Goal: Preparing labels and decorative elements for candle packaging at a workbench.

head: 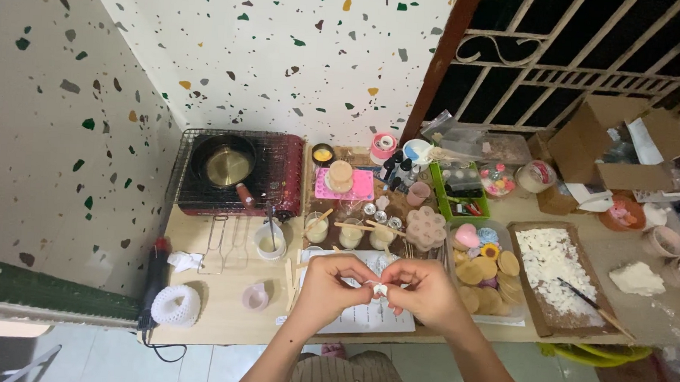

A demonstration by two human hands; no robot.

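My left hand [333, 286] and my right hand [425, 290] are close together, low and near me, over a white paper sheet [372, 315] on the worktop [225, 317]. Both hands pinch a tiny white thing [380, 288] between thumb and fingertips, so both are closed on it. It is too small for me to tell just what it is. I think it is very light and soft, like a bit of paper or string, and it could tear or slip out, so I should hold it gently by its ends with my fingertips. Just past my hands stand small cups with wooden sticks [351, 229]. To the right is a clear tray of round flat shapes [487, 282], and then a brown tray of white flakes [551, 262]. Far to the left is a little stove with a dark pan [224, 162].
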